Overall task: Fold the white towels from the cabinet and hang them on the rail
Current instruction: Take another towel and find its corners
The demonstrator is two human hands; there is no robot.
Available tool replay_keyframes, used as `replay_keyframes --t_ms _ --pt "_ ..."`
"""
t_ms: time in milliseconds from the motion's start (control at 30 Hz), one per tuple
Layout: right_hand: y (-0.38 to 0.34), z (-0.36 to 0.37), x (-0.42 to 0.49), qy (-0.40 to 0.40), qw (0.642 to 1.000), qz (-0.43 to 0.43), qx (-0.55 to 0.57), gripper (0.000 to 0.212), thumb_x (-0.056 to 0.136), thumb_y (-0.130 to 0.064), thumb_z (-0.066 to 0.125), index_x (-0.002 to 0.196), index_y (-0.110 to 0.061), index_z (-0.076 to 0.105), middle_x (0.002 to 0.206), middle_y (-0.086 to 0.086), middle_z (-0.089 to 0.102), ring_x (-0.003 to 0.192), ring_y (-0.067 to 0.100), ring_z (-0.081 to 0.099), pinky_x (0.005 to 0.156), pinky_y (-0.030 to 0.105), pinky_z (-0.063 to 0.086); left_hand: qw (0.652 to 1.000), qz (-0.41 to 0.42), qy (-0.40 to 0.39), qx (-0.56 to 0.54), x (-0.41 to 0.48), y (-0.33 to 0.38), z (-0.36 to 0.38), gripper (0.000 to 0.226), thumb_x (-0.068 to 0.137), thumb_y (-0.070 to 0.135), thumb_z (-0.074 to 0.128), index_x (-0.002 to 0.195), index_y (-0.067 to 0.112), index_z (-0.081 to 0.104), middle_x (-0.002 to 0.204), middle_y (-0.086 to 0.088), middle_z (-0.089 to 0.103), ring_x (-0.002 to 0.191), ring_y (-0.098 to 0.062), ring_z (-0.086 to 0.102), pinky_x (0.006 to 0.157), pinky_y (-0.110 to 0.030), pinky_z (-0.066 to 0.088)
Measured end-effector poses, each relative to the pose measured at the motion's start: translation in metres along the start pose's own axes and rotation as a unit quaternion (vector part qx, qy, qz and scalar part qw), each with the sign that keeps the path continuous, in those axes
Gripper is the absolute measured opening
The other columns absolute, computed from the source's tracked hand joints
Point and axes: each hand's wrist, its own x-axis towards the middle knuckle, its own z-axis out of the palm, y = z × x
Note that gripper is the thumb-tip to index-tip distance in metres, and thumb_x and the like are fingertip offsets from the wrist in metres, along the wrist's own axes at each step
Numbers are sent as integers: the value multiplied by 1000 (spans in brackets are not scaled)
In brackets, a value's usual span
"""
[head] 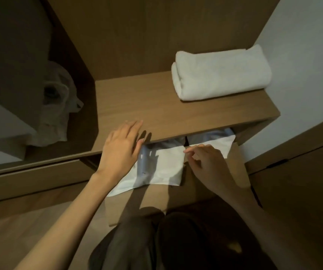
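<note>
Hovering at the right edge of a white cloth point(168, 164) in the open drawer point(156, 203), the fingers point(194, 147) of the right hand point(209, 162) are curled; an actual pinch cannot be confirmed. The left hand point(121, 145) rests on the shelf point(137, 106) lip, fingers straight and slightly spread. Judged step: fetching towels, folding not begun. The next move requires a firm pinch and a clean lift. One folded white towel point(221, 73) lies at the shelf's right end, beside the pale wall point(303, 55).

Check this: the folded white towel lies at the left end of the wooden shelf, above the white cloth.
Not quite: the head view shows the folded white towel at the right end of the wooden shelf, above the white cloth.
</note>
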Motion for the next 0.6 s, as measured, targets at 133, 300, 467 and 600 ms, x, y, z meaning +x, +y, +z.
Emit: replay_keyframes --t_ms 133,300,467,600 --pt "48 100 9 -36 999 -20 -2 44 90 -49 37 103 -25 70 96 -7 69 88 11 60 75 31 47 999 -9 19 33 -1 -39 86 52 100 37 41 149 23 32 156 0 30 146 -22 22 119 -47 13" --pt "93 212 14 -72 996 -41 -24 35 86 -47 52 99 -22 72 102 -4 71 92 18 63 75 27 47 993 -14 90 68 -2 -65 148 48 104 34 35 150 24 31 155 0 33 145 -23 26 119 -46 13" --pt "104 277 25 -218 970 12 -106 46 86 -53 62 124 -29 52 130 -5 47 116 17 44 92 32 37 982 0 174 74 -1 -71 166 45 103 29 40 147 22 37 151 0 40 141 -21 33 116 -38 17" --pt "106 305 28 -240 945 -1 -221 51 86 -49 63 126 -26 40 130 1 40 117 23 40 96 39 40 978 1 199 64 -5 -68 171 45 102 28 42 147 22 38 151 0 41 141 -20 33 116 -36 15"
